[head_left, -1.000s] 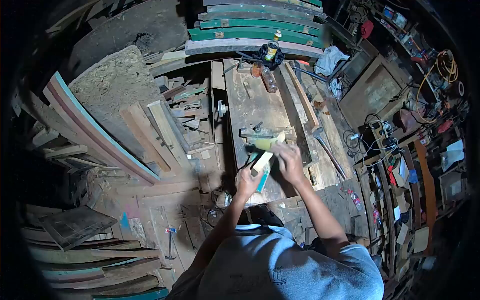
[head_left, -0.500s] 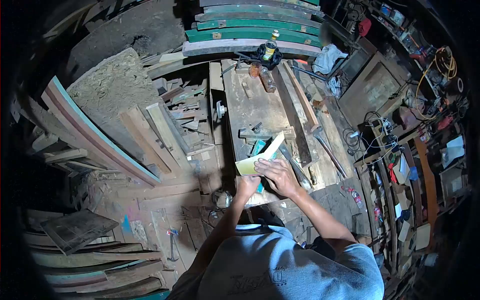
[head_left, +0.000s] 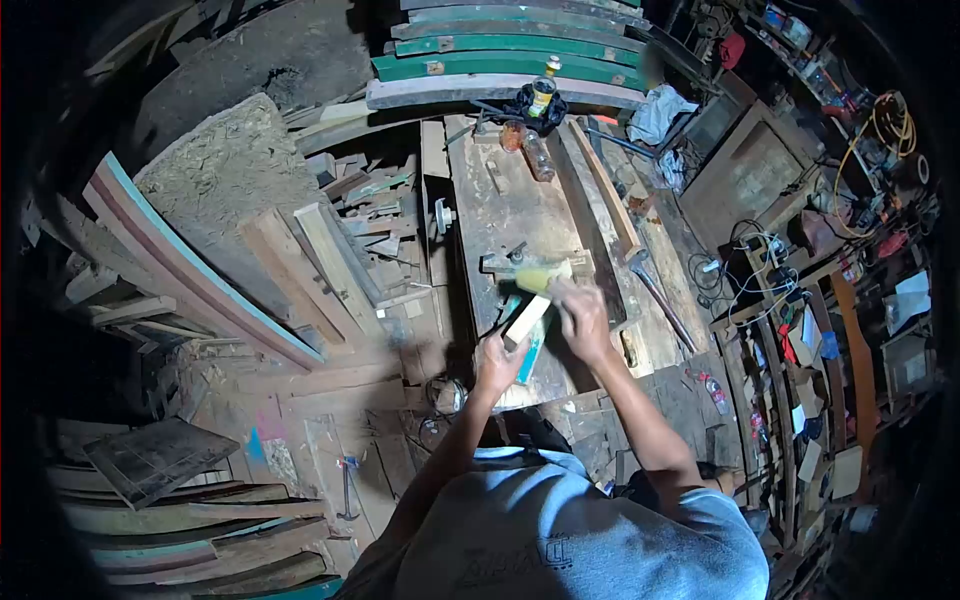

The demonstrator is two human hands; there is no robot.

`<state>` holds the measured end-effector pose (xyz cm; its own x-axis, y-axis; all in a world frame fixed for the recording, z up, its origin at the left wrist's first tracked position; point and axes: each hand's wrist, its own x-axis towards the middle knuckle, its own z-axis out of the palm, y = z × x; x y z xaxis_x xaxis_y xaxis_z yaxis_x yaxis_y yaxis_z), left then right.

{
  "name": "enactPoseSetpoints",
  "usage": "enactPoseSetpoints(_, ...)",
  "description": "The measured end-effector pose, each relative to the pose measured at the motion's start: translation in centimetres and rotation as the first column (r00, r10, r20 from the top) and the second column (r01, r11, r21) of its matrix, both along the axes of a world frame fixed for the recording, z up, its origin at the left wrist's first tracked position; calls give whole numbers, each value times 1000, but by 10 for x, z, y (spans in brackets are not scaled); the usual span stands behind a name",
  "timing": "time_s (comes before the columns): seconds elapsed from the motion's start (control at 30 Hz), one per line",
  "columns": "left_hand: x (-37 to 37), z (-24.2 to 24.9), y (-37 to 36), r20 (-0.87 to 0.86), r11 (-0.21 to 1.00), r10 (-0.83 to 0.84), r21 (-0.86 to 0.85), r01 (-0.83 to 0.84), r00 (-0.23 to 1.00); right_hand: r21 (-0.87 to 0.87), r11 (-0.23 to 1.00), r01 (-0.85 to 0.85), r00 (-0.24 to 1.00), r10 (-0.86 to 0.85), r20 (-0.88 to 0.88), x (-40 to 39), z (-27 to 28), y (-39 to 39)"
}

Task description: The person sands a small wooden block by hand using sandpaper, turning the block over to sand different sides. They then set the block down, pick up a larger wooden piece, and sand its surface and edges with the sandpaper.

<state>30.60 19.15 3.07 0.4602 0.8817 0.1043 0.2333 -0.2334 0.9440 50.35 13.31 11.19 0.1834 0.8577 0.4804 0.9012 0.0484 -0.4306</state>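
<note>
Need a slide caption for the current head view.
Left hand steadies a pale wood piece over the workbench while the right hand holds a blurred yellowish sheet against it.

head-worn view, facing down over hands (head_left: pixel 540 332)

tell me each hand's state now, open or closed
Left hand: closed on the near end of a pale wooden piece.
Right hand: closed on a yellow sheet, blurred.

The left hand (head_left: pixel 497 365) grips a pale wooden piece (head_left: pixel 527 320) above the workbench (head_left: pixel 515 215).
</note>
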Motion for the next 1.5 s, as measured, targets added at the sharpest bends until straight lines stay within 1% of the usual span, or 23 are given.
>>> enactPoseSetpoints(0.03,2,-8,4,3,999,7,40,-7,1000,-57,986,-155,988,153,-33,-17,7,-10)
enactPoseSetpoints(0.07,-3,-8,6,-115,998,-23,48,29,993,-74,974,-215,977,215,-8,-27,12,-19)
enactPoseSetpoints(0.1,-2,-8,6,-79,998,-18,61,23,997,-94,959,-267,963,269,15,-31,14,-26)
enactPoseSetpoints(0.23,1,-7,1,47,999,-27,26,25,999,-11,994,106,994,-105,17,5,-15,-7)
enactPoseSetpoints(0.27,0,-3,-1,52,999,-19,28,17,998,-8,994,113,992,-112,63,-12,-4,-5)
enactPoseSetpoints(0.33,-1,-20,4,-41,996,12,94,-8,999,-44,975,-217,976,218,26,-29,1,-17)
enactPoseSetpoints(0.37,-1,-35,3,46,970,43,236,-52,998,-43,939,-342,940,341,-23,-35,5,-20)
enactPoseSetpoints(0.4,0,-20,4,0,986,36,165,-36,999,-42,923,-383,924,382,-24,-20,2,-14)
enactPoseSetpoints(0.53,-2,11,-1,39,1000,-26,3,26,999,15,980,199,980,-199,-13,21,-11,11)
enactPoseSetpoints(0.57,0,15,1,65,1000,-26,-3,26,998,2,994,110,994,-110,-3,11,-12,8)
enactPoseSetpoints(0.6,5,-40,7,86,1000,-23,16,22,996,-8,1000,19,1000,-19,10,-8,-11,0)
enactPoseSetpoints(0.7,-4,-6,3,-46,987,9,160,-2,999,-74,963,-259,965,261,9,-27,-7,-25)
enactPoseSetpoints(0.77,-1,6,2,-37,997,-8,81,11,999,-86,988,-128,992,128,-3,2,-14,-16)
enactPoseSetpoints(0.83,-1,7,0,102,1000,-28,17,27,994,11,987,161,987,-161,-20,19,-14,-2)
enactPoseSetpoints(0.9,1,-1,1,126,1000,-13,14,11,992,-10,996,89,994,-88,62,2,-12,-4)
enactPoseSetpoints(0.97,-1,-6,2,89,999,-9,50,4,996,-87,967,-239,969,243,35,-28,-1,-21)
enactPoseSetpoints(1.03,-1,-13,2,88,987,-4,163,-11,996,-68,935,-349,936,351,19,-16,3,-24)
enactPoseSetpoints(1.1,2,6,2,17,999,-15,46,14,1000,-19,1000,-17,1000,17,2,7,-1,-10)
enactPoseSetpoints(1.17,3,-8,2,-22,992,28,123,-25,999,14,987,160,985,-160,71,18,-7,-1)
enactPoseSetpoints(1.3,-4,-7,5,-101,997,-7,81,15,995,-68,920,-386,922,383,-49,-29,4,-20)
enactPoseSetpoints(1.37,0,1,2,-68,993,14,114,-6,998,-111,957,-267,962,272,31,-5,-4,-13)
enactPoseSetpoints(1.43,0,1,0,-57,997,16,77,-12,998,20,1000,8,1000,-7,-12,19,-2,1)
enactPoseSetpoints(1.5,2,-16,4,-74,998,23,61,-19,997,30,999,35,999,-36,30,14,-5,2)
